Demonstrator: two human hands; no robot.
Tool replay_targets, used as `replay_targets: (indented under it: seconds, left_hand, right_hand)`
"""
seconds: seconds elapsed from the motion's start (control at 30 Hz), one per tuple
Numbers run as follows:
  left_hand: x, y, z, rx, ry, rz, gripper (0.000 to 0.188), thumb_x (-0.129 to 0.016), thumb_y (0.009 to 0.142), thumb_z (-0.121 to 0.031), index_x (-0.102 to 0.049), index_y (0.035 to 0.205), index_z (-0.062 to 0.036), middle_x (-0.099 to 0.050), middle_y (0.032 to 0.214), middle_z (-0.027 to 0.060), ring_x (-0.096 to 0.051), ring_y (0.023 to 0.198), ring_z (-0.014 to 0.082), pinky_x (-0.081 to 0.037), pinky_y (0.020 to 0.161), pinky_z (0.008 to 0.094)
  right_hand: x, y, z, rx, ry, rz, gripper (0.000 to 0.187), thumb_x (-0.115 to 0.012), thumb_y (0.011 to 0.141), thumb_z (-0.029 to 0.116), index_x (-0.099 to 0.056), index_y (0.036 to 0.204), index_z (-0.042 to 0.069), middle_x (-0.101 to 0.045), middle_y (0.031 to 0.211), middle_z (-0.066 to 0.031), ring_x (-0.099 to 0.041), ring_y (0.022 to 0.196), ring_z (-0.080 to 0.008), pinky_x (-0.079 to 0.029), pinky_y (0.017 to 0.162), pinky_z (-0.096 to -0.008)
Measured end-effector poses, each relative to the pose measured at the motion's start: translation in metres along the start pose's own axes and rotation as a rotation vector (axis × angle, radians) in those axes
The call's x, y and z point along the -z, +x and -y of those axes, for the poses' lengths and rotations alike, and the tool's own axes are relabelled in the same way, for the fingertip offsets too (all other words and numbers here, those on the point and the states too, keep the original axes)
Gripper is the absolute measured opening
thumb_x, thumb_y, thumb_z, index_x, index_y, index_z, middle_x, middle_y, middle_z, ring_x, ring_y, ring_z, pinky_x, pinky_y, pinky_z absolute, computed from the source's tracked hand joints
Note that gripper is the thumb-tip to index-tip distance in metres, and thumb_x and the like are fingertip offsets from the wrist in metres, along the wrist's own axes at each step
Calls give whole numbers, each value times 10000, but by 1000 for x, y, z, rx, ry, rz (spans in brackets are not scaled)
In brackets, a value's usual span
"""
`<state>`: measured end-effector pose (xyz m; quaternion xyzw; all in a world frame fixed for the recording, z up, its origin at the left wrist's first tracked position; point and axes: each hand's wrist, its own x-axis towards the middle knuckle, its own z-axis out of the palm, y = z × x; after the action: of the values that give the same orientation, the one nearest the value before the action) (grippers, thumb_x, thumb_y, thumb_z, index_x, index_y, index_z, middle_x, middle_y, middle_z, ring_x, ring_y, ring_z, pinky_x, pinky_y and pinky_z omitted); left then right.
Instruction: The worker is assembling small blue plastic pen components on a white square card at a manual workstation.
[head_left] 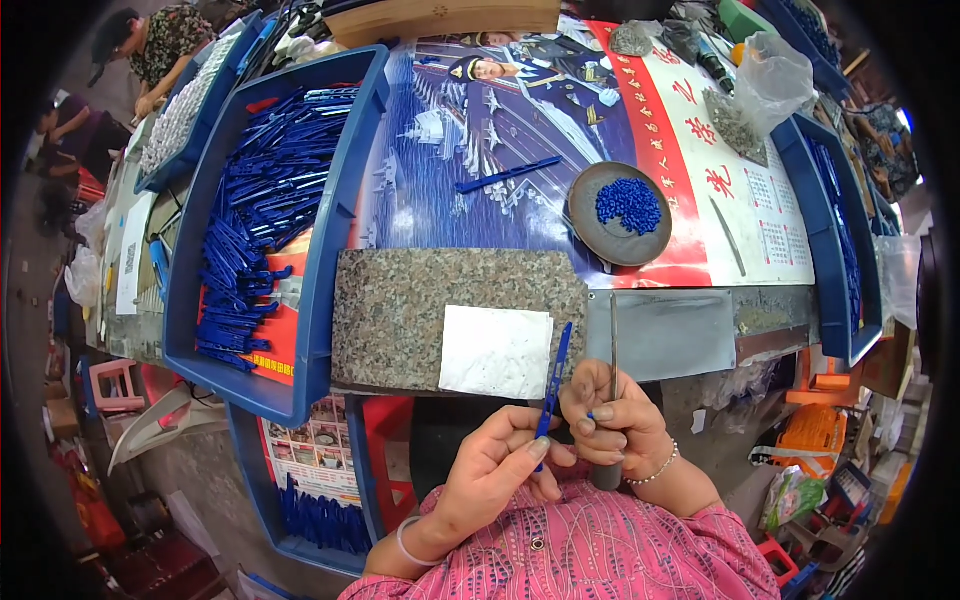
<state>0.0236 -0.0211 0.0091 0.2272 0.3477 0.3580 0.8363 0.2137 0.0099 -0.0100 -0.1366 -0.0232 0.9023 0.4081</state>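
by the near right corner of the granite slab (390, 310), the left hand (503, 458) pinches a blue strip (557, 375); the right hand (628, 428) holds a metal rod (614, 335) and blue bit (591, 414). the strip looks light, stiff, perhaps slick, best gripped low.

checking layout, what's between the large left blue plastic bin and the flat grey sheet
Head view: a rectangular, speckled stone slab bearing squarish white paper.
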Motion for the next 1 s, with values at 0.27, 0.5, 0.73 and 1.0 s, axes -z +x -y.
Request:
replay_targets:
  seconds: [0.27, 0.5, 0.73, 1.0]
  left_hand:
    - [-2, 1, -1, 14, -24, -3, 250, -412, 952, -50, -406, 1192, 21, -618, 994, 155, -634, 729, 154, -530, 664, 262]
    - [-6, 4, -3, 30, 84, -126, 252, -449, 927, -33, -449, 1165, 49, -622, 1020, 186, -658, 816, 216, -556, 718, 303]
    - [-8, 7, 5, -36, 100, -132, 265, -443, 916, 25, -451, 1177, 69, -605, 1070, 156, -633, 921, 207, -540, 798, 304]
    - [-5, 5, 15, -198, 524, -203, 314, -456, 887, 66, -449, 1200, 85, -627, 1039, 147, -621, 917, 147, -516, 816, 262]
  right_hand:
    - [-2, -3, 2, 17, 8, -38, 201, -537, 834, -5, -461, 1015, 40, -537, 852, -135, -297, 404, -47, -284, 372, -200]
    - [-24, -9, -3, 276, -1050, -368, 193, -594, 820, -28, -489, 979, 8, -606, 890, -74, -575, 681, -78, -456, 561, -192]
    - [-28, -12, -7, 337, -1604, -263, 198, -620, 801, -41, -524, 971, -10, -619, 852, -68, -603, 729, -87, -498, 632, -226]
    - [-24, -8, -13, 409, -1709, -242, 220, -651, 778, -31, -542, 965, 10, -629, 780, -72, -605, 633, -96, -474, 553, -227]
